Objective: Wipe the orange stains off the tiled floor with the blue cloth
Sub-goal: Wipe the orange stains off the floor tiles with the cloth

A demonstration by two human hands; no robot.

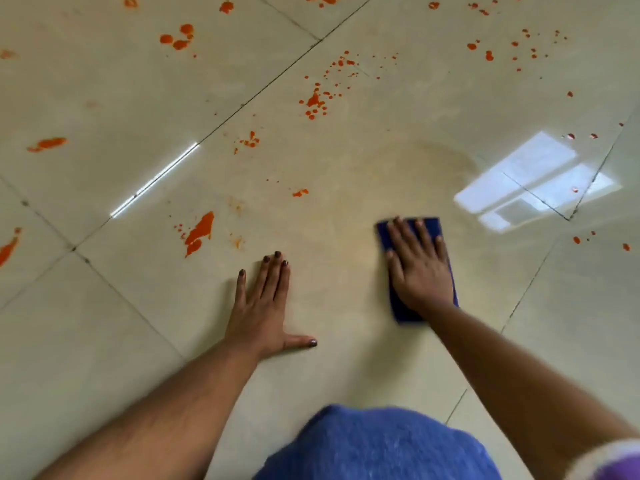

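Her right hand [417, 268] lay flat, fingers spread, pressing the blue cloth [429, 225] down; the left hand [265, 306] braced open-palmed on the tiled floor [346, 174].

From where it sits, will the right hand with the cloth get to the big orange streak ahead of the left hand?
Probably yes: bare floor lies between the cloth and streak; nothing blocks.
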